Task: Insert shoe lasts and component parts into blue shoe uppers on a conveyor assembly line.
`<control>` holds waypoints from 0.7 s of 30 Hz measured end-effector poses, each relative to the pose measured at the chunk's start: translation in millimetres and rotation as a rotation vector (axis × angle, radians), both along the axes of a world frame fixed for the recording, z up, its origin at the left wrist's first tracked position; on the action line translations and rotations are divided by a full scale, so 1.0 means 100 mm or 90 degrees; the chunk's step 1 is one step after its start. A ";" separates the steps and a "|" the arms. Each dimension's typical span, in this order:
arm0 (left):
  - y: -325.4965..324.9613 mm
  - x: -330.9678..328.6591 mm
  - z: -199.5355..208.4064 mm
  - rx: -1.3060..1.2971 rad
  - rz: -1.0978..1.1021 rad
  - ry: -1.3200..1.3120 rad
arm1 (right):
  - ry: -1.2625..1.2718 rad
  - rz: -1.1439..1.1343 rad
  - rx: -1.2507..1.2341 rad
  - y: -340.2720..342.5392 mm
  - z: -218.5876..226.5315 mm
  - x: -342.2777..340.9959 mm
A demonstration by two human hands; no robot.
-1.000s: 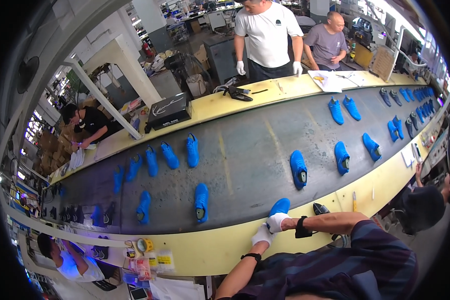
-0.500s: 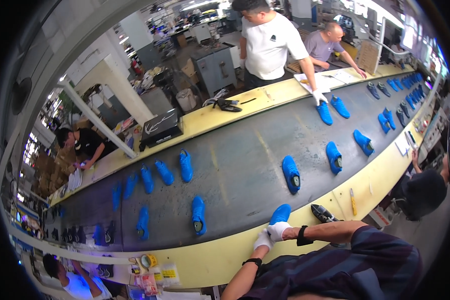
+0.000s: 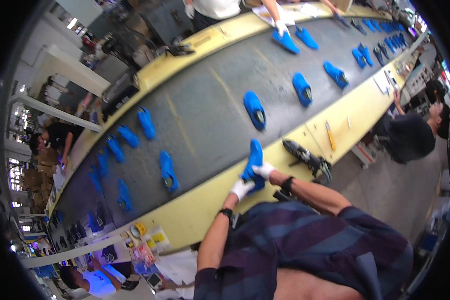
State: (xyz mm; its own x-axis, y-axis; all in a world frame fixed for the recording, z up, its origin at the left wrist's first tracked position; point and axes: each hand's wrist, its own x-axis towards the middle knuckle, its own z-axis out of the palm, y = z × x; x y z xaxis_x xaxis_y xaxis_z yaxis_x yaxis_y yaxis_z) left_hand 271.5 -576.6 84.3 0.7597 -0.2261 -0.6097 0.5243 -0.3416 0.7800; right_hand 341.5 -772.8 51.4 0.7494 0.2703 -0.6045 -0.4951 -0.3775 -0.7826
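Observation:
A blue sneaker (image 3: 255, 152) is held at the near edge of the conveyor, over the yellow ledge, its toe pointing away from me. My right hand (image 3: 263, 170), in a white glove, grips its side near the middle. My left hand (image 3: 241, 189), also gloved, is closed at the heel end beside the shoe's opening. Part of the heel is hidden by my fingers. Just right of the shoe lies a black tool-like object (image 3: 305, 157) on the ledge; its kind is unclear. The nearest sneaker on the belt is a blue one (image 3: 255, 110), standing beyond my hands.
The dark conveyor belt (image 3: 205, 105) carries several blue shoes. A yellow cutter (image 3: 330, 136) and a tape roll (image 3: 137, 230) lie on the near ledge. Across the belt, a co-worker's gloved hand (image 3: 281, 28) touches a shoe. Another person (image 3: 407, 137) sits at the right.
My view has tilted down and turned. The sneaker now points more upright and shows more of itself; my hands, earlier close together, have spread along it.

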 end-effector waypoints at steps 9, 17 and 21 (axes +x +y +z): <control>0.01 0.04 1.08 -0.283 0.217 -0.210 | 0.076 -0.123 0.379 -0.05 1.34 0.07; 0.15 0.08 1.93 -0.281 0.245 -0.206 | -0.154 -0.093 0.350 0.15 2.18 -0.07; 0.20 0.02 2.11 -0.422 0.276 -0.154 | -0.157 -0.099 0.323 0.16 2.21 -0.08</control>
